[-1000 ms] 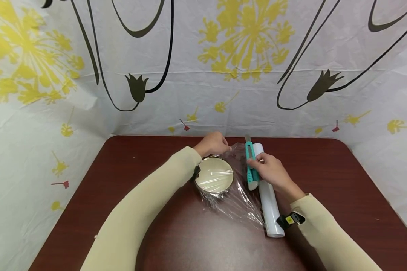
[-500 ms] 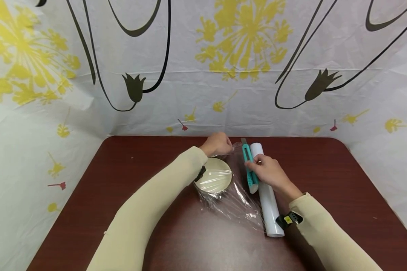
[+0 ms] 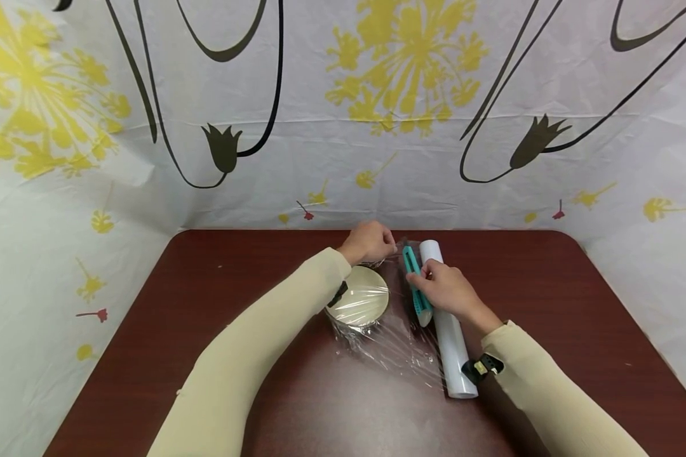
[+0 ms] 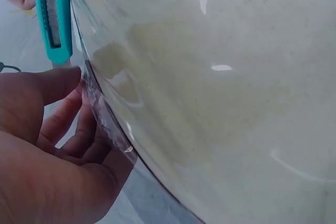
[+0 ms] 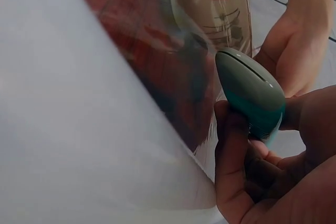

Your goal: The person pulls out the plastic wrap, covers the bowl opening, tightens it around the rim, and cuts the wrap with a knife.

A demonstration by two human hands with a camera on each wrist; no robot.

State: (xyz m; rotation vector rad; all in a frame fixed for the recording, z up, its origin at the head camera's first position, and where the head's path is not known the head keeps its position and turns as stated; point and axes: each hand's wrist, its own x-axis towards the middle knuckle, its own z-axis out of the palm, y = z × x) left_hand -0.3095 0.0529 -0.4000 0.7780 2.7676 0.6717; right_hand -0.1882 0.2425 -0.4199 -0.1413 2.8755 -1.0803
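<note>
My left hand (image 3: 370,242) pinches the far edge of a sheet of clear plastic wrap (image 3: 394,352). That sheet lies stretched over a round, cream-topped container (image 3: 361,297) and runs to a white roll (image 3: 451,352) on the right. My right hand (image 3: 447,291) grips a teal utility knife (image 3: 416,289), its blade end pointing away beside the roll. In the left wrist view, the knife (image 4: 55,22) comes close to the left thumb and fingertips at the container's rim. The right wrist view shows the knife's grey butt end (image 5: 247,80) between curled fingers.
The dark red-brown table (image 3: 297,393) extends around the work. A white sheet (image 3: 297,114) with yellow and dark flower prints hangs close behind its far edge and along the sides.
My right hand has shifted slightly left, and the knife's blade end has swung left toward the left hand. My left hand has moved a little right, still pinching the wrap's edge.
</note>
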